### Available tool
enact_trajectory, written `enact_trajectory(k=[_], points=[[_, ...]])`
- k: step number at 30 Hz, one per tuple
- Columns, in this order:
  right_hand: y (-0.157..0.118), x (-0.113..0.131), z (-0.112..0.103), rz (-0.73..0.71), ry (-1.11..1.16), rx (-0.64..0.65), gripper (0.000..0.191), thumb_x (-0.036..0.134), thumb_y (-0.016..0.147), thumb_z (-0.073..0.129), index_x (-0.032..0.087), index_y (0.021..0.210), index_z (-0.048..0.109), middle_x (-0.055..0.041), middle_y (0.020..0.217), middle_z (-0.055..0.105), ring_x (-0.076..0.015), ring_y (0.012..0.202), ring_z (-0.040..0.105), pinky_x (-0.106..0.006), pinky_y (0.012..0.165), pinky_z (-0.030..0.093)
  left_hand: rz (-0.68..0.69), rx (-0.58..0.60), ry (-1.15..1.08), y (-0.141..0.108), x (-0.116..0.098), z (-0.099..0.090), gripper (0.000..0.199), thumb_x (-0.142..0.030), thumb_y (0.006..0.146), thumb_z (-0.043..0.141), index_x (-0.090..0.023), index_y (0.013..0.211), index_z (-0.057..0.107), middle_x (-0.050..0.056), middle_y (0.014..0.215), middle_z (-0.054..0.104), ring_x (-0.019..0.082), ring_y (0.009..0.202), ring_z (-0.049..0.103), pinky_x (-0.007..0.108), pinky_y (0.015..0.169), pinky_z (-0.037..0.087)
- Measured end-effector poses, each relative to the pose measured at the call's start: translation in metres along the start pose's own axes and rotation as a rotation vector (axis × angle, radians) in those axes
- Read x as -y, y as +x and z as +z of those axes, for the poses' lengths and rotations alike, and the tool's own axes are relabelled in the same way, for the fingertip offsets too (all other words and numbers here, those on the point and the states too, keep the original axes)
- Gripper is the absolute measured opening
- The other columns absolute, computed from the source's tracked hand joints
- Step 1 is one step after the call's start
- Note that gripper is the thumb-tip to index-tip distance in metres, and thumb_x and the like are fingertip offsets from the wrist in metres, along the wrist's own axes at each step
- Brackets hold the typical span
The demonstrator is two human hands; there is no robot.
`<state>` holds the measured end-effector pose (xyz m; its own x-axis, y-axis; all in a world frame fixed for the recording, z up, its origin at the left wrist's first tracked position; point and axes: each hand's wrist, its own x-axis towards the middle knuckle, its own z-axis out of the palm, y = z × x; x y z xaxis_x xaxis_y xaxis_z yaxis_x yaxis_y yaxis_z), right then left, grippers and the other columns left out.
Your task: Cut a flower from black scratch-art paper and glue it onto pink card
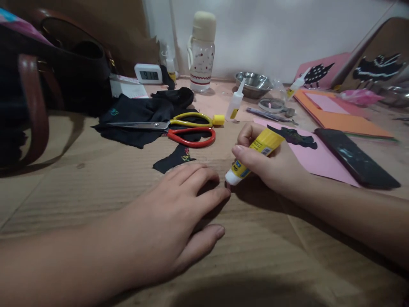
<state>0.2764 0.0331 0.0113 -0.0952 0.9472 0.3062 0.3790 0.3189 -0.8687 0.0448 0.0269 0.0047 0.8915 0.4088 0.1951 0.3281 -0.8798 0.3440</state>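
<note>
My right hand (265,160) grips a yellow glue stick (244,168), tilted with its white open end down. That end is at the cardboard (105,183), right beside the index fingertip of my left hand (179,209). My left hand lies palm down with fingers stretched out. A small pinkish bit shows between fingertip and glue end; I cannot tell what it is. Just beyond my left fingers lies a black fabric scrap (174,158) with a coloured pattern. Scissors (169,125) with one yellow and one red handle rest on black cloth (128,111), near a yellow cap (219,120).
A dark phone (356,157) and pink paper (322,164) with a black cutout (294,136) lie right. Behind stand a glue bottle (234,104), a water bottle (202,55), a metal bowl (254,83) and a digital clock (148,74). A dark bag (64,81) is left.
</note>
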Motion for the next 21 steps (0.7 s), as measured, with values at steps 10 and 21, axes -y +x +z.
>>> enact_trajectory(k=[10,21], points=[[-0.0013,0.0017,0.0061,-0.029,-0.144,0.006,0.022,0.027,0.084,0.067,0.023,0.076,0.047,0.0061,0.066,0.048,-0.011,0.057,0.044,-0.027,0.052,0.036,0.001,0.002,0.015,-0.0008,0.0014,0.002,0.04,-0.036,0.101,0.056,-0.019,0.137,0.061,0.013,0.137,0.054,0.032,0.133,0.048,0.055,0.119,0.04],[0.0003,0.0018,0.0015,-0.029,-0.029,-0.149,0.034,0.033,0.088,0.075,0.025,0.072,0.046,0.0039,0.065,0.044,-0.013,0.058,0.043,-0.029,0.055,0.038,0.012,0.018,0.027,-0.0005,0.0001,0.0004,0.042,-0.036,0.101,0.056,-0.019,0.139,0.059,0.014,0.135,0.055,0.031,0.131,0.049,0.054,0.119,0.04]])
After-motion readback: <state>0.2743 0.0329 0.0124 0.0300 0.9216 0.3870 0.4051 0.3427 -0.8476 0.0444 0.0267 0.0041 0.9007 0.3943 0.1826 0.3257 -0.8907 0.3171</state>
